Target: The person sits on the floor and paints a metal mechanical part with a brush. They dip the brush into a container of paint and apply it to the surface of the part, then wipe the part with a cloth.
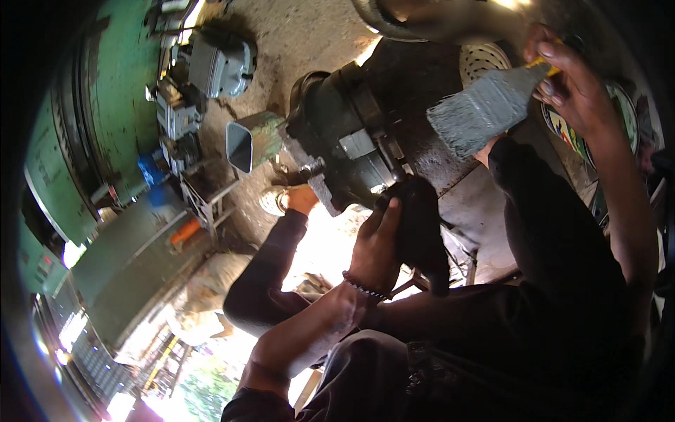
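Note:
My right hand [573,88], raised at the upper right, is closed round the yellow handle of a wide paintbrush [481,112]. Grey paint coats the bristles, which point left. At the centre stands a dark metal machine housing [341,116] with grey patches on its side and lower edge. The brush is apart from it. My left hand [376,243], with a beaded bracelet at the wrist, is closed on a limp black cloth [422,235] at the near side of the housing. Part of its fingers is hidden behind the cloth.
Left of the housing lies a square metal tube [249,144]. Grey-painted machine parts [221,63] stand farther back, beside green metal cabinets [123,98]. A paint can [619,119] is behind my right forearm, near a perforated round piece [481,60]. My knees flank the work.

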The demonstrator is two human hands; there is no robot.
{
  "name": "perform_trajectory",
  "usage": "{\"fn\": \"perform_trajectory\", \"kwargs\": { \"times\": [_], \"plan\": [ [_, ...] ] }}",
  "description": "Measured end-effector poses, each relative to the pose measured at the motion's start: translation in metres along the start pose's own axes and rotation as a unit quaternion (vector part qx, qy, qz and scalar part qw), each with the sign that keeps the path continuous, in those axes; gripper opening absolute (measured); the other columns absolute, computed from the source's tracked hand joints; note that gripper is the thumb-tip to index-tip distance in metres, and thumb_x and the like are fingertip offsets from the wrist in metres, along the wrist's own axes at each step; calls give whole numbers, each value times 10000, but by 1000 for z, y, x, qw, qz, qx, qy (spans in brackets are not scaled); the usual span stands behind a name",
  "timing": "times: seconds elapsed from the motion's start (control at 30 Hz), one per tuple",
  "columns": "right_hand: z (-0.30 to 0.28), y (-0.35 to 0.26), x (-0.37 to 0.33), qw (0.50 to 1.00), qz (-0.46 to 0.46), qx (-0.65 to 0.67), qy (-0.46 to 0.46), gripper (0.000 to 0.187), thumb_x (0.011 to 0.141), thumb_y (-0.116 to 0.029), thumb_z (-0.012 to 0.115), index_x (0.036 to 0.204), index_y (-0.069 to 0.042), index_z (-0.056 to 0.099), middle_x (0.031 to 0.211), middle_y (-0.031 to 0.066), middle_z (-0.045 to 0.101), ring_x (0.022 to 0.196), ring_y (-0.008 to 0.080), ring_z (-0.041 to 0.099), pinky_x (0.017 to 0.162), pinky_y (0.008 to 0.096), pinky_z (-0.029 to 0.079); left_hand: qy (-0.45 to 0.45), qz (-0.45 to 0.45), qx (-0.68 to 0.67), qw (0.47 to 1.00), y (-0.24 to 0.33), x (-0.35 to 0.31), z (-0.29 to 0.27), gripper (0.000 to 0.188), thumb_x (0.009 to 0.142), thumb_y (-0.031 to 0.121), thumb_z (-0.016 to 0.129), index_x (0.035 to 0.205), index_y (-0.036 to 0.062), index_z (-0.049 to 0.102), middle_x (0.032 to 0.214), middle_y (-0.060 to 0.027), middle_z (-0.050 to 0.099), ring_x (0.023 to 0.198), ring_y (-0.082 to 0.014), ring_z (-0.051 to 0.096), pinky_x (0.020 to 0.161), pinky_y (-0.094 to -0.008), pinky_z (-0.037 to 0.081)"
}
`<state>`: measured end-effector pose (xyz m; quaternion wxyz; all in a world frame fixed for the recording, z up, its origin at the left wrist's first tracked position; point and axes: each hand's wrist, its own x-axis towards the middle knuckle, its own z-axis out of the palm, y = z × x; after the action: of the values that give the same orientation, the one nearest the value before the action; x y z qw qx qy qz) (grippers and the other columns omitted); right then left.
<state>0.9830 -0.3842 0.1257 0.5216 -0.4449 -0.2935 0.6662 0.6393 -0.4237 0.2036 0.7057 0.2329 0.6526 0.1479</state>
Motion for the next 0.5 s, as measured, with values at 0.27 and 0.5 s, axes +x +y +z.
{"fn": "perform_trajectory", "kwargs": {
  "times": [0.27, 0.5],
  "plan": [
    [9, -1, 1, 999, 23, 31, 30, 237, 965, -323, 536, 950, -87, 517, 878, -21, 483, 537, 6, 360, 530, 195, 307, 52, -52, -232, 970, 14, 15, 15, 404, 934, 150, 638, 1279, -40, 548, 1118, -159, 667, 1022, -281, 661, 870, -349, 531],
    [13, -8, 3, 999, 29, 15, 26, 227, 951, -318, 567, 986, -96, 535, 942, -25, 521, 582, 20, 412, 540, 204, 333, 57, 33, -159, 985, 18, 20, 35, 335, 1005, 259, 586, 1213, -3, 603, 1014, -55, 672, 903, -123, 617, 808, -265, 496]
  ]
}}
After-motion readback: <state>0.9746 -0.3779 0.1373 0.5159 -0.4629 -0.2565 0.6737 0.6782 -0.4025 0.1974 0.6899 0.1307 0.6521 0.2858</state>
